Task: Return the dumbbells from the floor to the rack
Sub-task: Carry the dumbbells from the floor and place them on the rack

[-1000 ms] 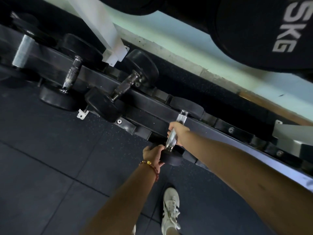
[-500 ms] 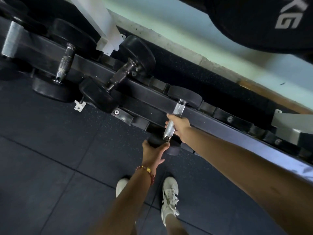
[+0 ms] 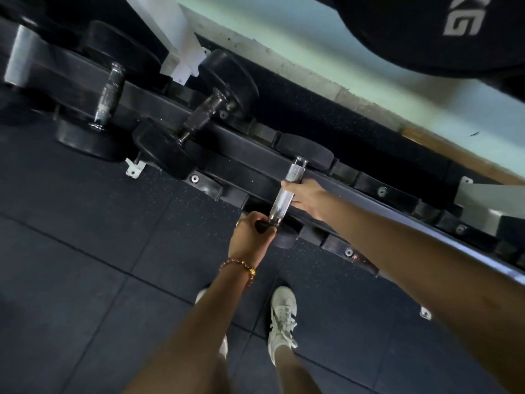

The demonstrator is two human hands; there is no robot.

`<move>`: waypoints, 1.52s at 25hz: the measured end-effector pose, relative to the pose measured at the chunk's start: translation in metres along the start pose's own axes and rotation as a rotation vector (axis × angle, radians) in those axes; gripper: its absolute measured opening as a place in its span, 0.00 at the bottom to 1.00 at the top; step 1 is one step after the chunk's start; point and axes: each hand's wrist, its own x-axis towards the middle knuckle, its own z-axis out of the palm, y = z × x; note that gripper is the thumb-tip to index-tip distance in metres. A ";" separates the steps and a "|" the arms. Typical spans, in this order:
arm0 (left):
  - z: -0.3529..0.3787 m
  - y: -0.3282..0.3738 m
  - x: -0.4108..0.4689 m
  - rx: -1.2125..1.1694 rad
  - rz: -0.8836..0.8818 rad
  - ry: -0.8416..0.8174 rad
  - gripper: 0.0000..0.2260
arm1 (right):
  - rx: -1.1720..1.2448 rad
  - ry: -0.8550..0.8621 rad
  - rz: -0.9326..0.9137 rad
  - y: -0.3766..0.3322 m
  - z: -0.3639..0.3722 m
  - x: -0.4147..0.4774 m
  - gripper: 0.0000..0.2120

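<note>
We see a long black rack (image 3: 250,169) low by the wall; it holds dumbbells side by side. The small dumbbell (image 3: 285,194) with the shiny handle lies across the rack's two rails; its far black end sits in a cup on the back rail, and its near black end is at the front rail. The right hand (image 3: 305,196) is on the shiny handle; the thumb lies over it and the fingers go under, so the hand grips the handle. The left hand (image 3: 250,237) is at the near end; its fingers curl over the black end and grip it. A bead bracelet (image 3: 244,265) is on the left wrist.

To the left, a bigger dumbbell (image 3: 204,115) with a dark handle rests in the rack; past it lies a third dumbbell (image 3: 109,95), next to a white post (image 3: 173,38). A big black weight plate (image 3: 426,29) hangs at the top right; two white shoes (image 3: 282,317) stand on the dark floor (image 3: 85,251) just beside the rack.
</note>
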 end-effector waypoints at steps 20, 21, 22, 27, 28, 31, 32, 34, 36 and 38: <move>-0.074 0.203 -0.230 0.916 0.811 -0.457 0.21 | -0.295 0.090 -0.549 0.019 -0.142 -0.390 0.11; -0.065 0.212 -0.256 0.970 0.864 -0.548 0.22 | -0.256 0.142 -0.517 0.039 -0.146 -0.427 0.09; -0.055 0.218 -0.281 1.019 0.927 -0.633 0.21 | -0.238 0.186 -0.477 0.063 -0.148 -0.460 0.08; 0.004 0.246 -0.405 1.188 1.268 -0.927 0.18 | -0.103 0.504 -0.305 0.178 -0.149 -0.609 0.10; 0.018 0.252 -0.434 1.183 1.335 -0.978 0.18 | -0.038 0.588 -0.273 0.199 -0.146 -0.639 0.10; 0.063 0.254 -0.533 1.218 1.512 -1.191 0.16 | 0.105 0.834 -0.159 0.273 -0.127 -0.732 0.08; 0.076 0.251 -0.565 1.247 1.581 -1.243 0.15 | 0.133 0.904 -0.124 0.295 -0.122 -0.761 0.08; 0.100 0.240 -0.623 1.298 1.713 -1.319 0.13 | 0.167 1.020 -0.071 0.334 -0.115 -0.812 0.07; 0.126 0.222 -0.682 1.321 1.806 -1.413 0.14 | 0.194 1.108 -0.029 0.376 -0.110 -0.861 0.07; 0.153 0.199 -0.735 1.317 1.894 -1.518 0.15 | 0.235 1.174 0.028 0.418 -0.103 -0.905 0.07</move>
